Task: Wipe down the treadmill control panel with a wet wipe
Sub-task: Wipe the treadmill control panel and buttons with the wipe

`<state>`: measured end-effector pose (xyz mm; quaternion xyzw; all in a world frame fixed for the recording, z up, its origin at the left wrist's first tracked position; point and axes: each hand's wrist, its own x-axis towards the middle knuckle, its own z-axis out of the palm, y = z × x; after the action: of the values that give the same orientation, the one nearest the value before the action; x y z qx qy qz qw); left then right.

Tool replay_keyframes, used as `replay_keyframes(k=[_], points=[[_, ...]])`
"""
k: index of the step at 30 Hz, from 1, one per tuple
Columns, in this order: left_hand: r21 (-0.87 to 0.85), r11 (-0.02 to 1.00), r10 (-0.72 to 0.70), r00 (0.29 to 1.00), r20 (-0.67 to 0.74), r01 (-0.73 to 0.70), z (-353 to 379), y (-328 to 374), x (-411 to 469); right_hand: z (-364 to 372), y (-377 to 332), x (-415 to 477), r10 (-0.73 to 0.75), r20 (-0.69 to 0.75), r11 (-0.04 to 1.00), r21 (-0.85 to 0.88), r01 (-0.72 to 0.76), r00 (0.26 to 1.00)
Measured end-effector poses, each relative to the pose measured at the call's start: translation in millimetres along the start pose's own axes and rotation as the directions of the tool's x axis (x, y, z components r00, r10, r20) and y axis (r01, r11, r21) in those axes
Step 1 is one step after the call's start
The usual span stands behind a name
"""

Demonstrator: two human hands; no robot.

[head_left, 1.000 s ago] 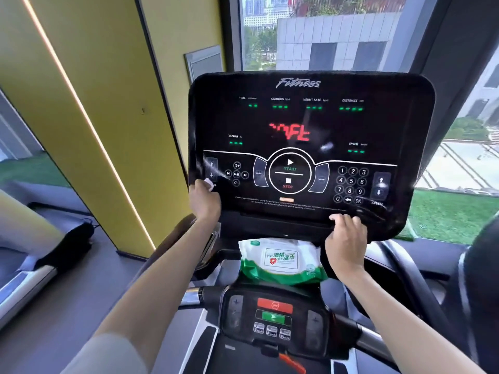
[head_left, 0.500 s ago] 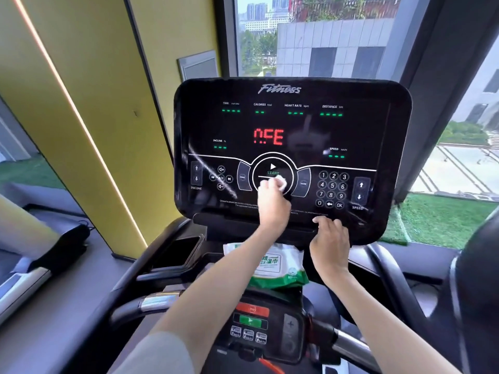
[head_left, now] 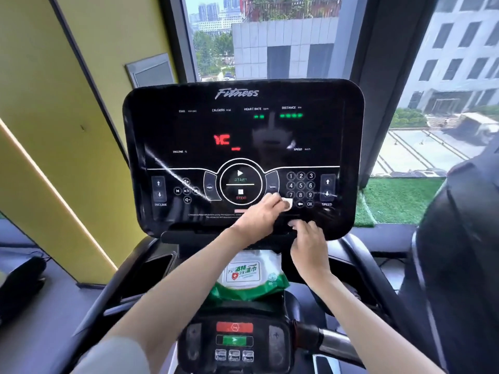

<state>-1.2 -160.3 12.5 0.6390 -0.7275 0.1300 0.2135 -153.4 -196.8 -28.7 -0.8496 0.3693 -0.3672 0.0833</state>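
Observation:
The black glossy treadmill control panel [head_left: 189,130] stands upright in front of me, with red digits, a round START/STOP dial and a number keypad. My left hand [head_left: 260,213] presses a small white wet wipe [head_left: 288,204] against the panel's lower part, between the dial and the keypad. The wipe's edge peeks out past the fingertips. My right hand [head_left: 307,244] rests with curled fingers on the panel's bottom edge, just below and right of the left hand, holding nothing loose. Wet streaks show on the panel's left side.
A green and white pack of wet wipes [head_left: 247,276] lies in the tray under the panel. Below it sits a lower console [head_left: 234,338] with red and green buttons, flanked by handlebars [head_left: 337,344]. A yellow wall [head_left: 67,103] is left, a window [head_left: 270,36] behind.
My left hand slid the wipe from the panel's left edge across the dial to the keypad's left side. My right hand stayed on the bottom edge. The camera moved closer.

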Motion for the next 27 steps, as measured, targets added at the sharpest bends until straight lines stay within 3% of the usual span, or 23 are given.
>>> replay_keyframes(k=[1,3,5,6,7,8,9,10,11,12,13,15,17,18,19,20,21,23,25,27], points=[[-0.001,1.000,0.015,1.000,-0.017,-0.015,-7,-11,6,-3,2,-2,0.007,0.007,1.000,0.019,-0.008,1.000],[-0.032,0.993,-0.121,0.965,-0.231,0.117,-29,-26,24,-8,6,-5,0.001,-0.025,0.999,0.049,0.001,1.000],[-0.193,0.918,-0.396,0.777,-0.489,0.346,-46,-31,44,-11,10,-8,0.013,-0.067,0.999,0.051,-0.009,0.998],[-0.280,0.861,-0.508,0.679,-0.531,0.425,-47,-25,50,-12,12,-9,0.030,-0.081,0.999,0.037,-0.027,0.996],[-0.293,0.849,-0.528,0.683,-0.504,0.439,-42,-16,52,-12,15,-10,0.047,-0.089,0.999,0.022,-0.045,0.995],[-0.236,0.898,-0.438,0.806,-0.398,0.372,-31,-6,50,-13,17,-10,0.056,-0.092,0.998,0.010,-0.055,0.994],[-0.161,0.965,-0.240,0.948,-0.208,0.209,-16,5,41,-13,19,-11,0.059,-0.089,0.998,0.006,-0.059,0.994],[-0.101,0.995,0.013,1.000,-0.010,-0.014,-1,12,29,-14,20,-12,0.062,-0.085,0.998,0.004,-0.061,0.994],[-0.067,0.981,0.191,0.973,0.132,-0.184,8,13,18,-15,21,-14,0.066,-0.086,0.998,0.002,-0.066,0.994],[-0.053,0.964,0.267,0.948,0.174,-0.262,7,6,15,-17,22,-15,0.072,-0.092,0.997,-0.001,-0.073,0.993],[-0.049,0.964,0.264,0.958,0.112,-0.260,2,-3,21,-19,23,-17,0.079,-0.100,0.997,-0.001,-0.079,0.992],[-0.048,0.995,0.076,0.984,-0.163,-0.085,-20,-16,45,-21,25,-19,0.082,-0.108,0.997,0.005,-0.082,0.991],[-0.180,0.969,-0.229,0.878,-0.421,0.167,-38,-24,67,-22,24,-21,0.079,-0.110,0.997,0.014,-0.078,0.991],[-0.229,0.947,-0.310,0.830,-0.464,0.226,-40,-23,72,-22,24,-21,0.084,-0.110,0.996,0.020,-0.082,0.990],[-0.207,0.953,-0.295,0.837,-0.460,0.223,-36,-18,73,-22,25,-21,0.091,-0.111,0.996,0.026,-0.089,0.990],[-0.115,0.985,-0.165,0.903,-0.397,0.129,-24,-12,69,-22,26,-22,0.099,-0.113,0.995,0.031,-0.096,0.989],[-0.018,0.998,0.047,0.966,-0.254,-0.054,-11,-4,61,-23,27,-23,0.107,-0.118,0.994,0.033,-0.104,0.987],[0.063,0.920,0.383,0.921,0.064,-0.387,8,9,51,-24,31,-26,0.142,-0.126,0.989,0.050,-0.137,0.982],[0.011,0.927,0.372,0.919,0.130,-0.376,15,19,61,-26,35,-29,0.216,-0.127,0.975,0.079,-0.208,0.968],[-0.068,0.981,0.186,0.981,0.053,-0.182,20,36,79,-28,37,-30,0.271,-0.116,0.961,0.088,-0.262,0.955]])
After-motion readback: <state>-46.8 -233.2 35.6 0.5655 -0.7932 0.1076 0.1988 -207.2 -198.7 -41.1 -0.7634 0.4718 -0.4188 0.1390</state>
